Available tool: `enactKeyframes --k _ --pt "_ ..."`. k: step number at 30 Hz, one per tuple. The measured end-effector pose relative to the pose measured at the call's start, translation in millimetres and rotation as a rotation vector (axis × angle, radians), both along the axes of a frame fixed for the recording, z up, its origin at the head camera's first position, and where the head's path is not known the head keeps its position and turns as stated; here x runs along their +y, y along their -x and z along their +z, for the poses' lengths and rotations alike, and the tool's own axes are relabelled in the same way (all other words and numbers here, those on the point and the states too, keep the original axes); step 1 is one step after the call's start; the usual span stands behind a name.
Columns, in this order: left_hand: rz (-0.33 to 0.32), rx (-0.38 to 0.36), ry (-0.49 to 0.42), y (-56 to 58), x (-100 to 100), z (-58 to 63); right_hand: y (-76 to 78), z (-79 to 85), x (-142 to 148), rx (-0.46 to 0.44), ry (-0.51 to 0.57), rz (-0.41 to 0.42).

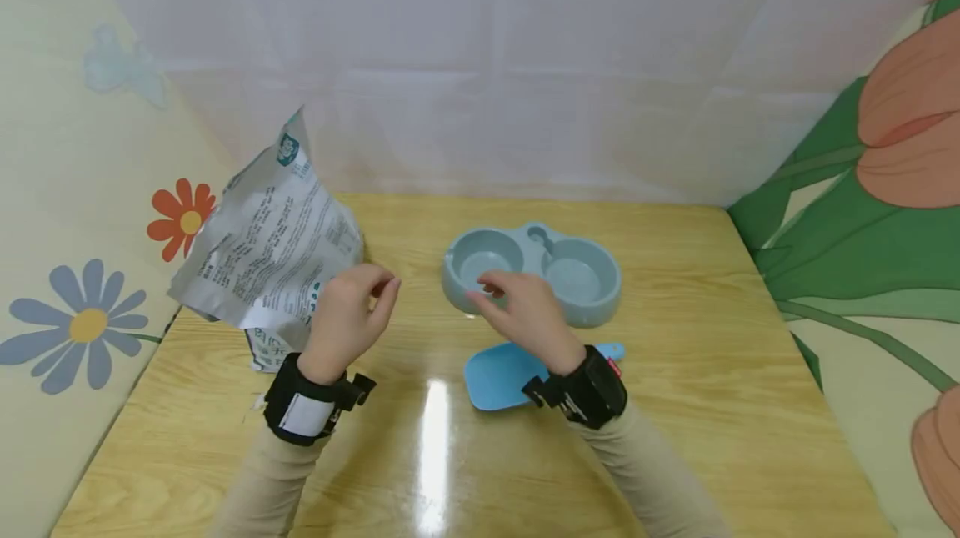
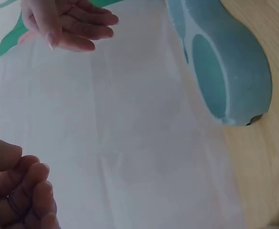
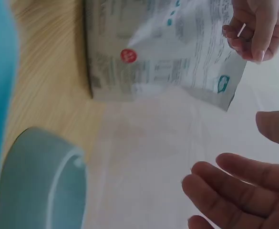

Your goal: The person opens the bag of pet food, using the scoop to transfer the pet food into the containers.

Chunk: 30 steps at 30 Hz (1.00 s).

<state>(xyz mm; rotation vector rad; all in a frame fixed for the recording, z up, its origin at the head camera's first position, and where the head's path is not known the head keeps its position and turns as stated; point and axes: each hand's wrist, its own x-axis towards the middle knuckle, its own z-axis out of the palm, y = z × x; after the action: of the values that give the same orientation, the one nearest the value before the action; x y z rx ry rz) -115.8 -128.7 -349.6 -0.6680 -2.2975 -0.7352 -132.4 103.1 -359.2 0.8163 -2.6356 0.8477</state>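
Note:
My left hand hovers in front of a silver printed bag, its fingers loosely curled around nothing. The bag stands upright at the left of the table, its top leaning left. Above the table my right hand is raised with relaxed fingers, holding nothing. From the head it overlaps part of a grey-blue double pet bowl, whose two round hollows hold nothing visible. A blue scoop lies nearer me, partly hidden below the right wrist. In the left wrist view, the bowl appears at the upper right.
The wooden table has a white cloth hanging behind it. Flower-printed panels flank both sides. Black straps with devices sit on both wrists. A bright light reflection crosses the table's middle.

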Motion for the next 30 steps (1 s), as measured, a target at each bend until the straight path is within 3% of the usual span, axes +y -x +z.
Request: enactKeyframes --k 8,19,30 --pt "0.054 0.035 0.005 -10.2 -13 24.7 14.4 22.4 -39 0.046 0.005 0.133" --pt "0.022 0.040 -0.040 -14.3 -27 43.2 24.2 31.6 -75 -0.012 0.014 0.221" --pt "0.079 0.109 0.070 -33.7 -49 72.1 22.9 58.4 -111 -0.083 -0.041 0.302"
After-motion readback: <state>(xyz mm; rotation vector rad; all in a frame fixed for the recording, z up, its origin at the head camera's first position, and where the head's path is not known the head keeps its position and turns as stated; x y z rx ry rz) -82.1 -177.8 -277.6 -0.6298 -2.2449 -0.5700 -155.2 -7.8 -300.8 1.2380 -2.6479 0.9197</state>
